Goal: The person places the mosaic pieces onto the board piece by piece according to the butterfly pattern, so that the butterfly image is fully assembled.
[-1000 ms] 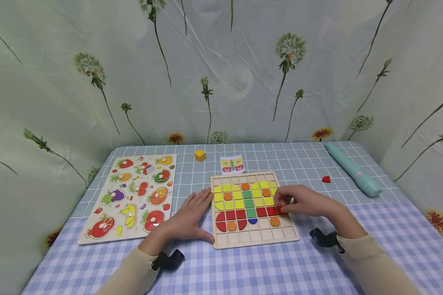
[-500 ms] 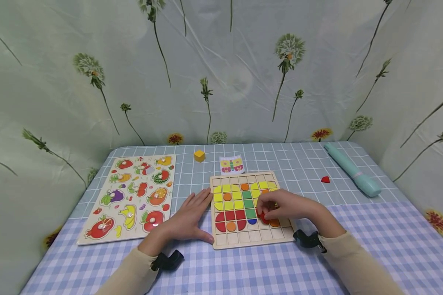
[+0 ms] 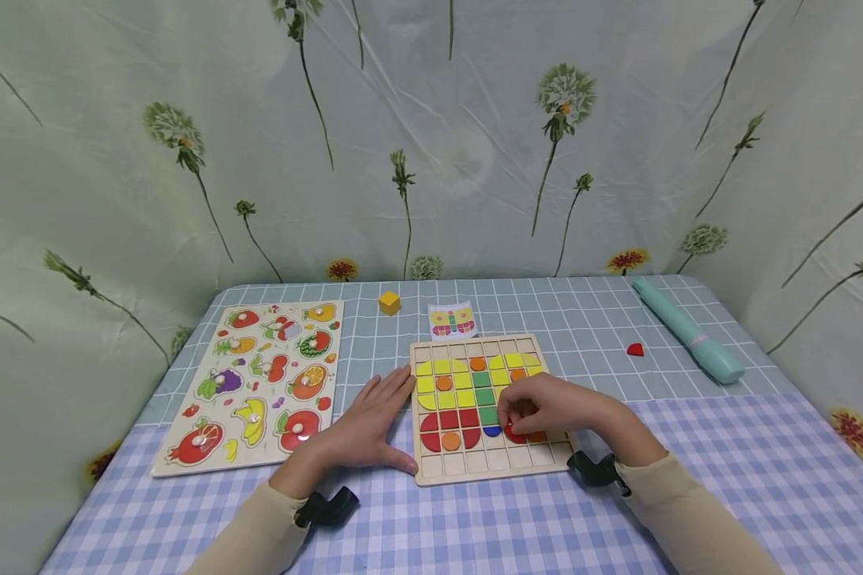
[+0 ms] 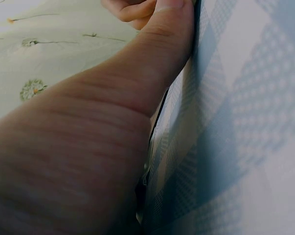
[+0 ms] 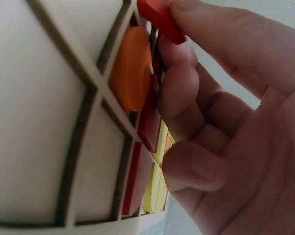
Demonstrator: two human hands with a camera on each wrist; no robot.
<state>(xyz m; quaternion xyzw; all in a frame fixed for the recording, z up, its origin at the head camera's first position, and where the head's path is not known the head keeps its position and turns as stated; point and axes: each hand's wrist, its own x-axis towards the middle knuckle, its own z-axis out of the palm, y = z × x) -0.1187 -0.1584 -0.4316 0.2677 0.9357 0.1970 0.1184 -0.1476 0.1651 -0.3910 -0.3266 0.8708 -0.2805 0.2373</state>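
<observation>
A wooden grid board (image 3: 467,473) lies on the table, filled in part with yellow, red, green, blue and orange tiles. My right hand (image 3: 546,405) is over its right half and pinches a red tile (image 5: 163,19) between thumb and fingers, tilted against the grid in the right wrist view. Beside that tile sits a round orange tile (image 5: 132,68) in its cell. My left hand (image 3: 366,423) lies flat with spread fingers; its fingertips and thumb touch the board's left edge. The left wrist view shows mostly the wrist and thumb (image 4: 162,39).
A small butterfly pattern card (image 3: 453,320) lies behind the board. To the left is a fruit puzzle board (image 3: 215,383). A yellow cube (image 3: 389,303) stands at the back, a loose red tile (image 3: 635,350) at the right, near a rolled teal bundle (image 3: 690,331).
My right hand has moved left across the board, from the right end of the red row to just right of the blue tile, carrying the red tile. The left hand stays still.
</observation>
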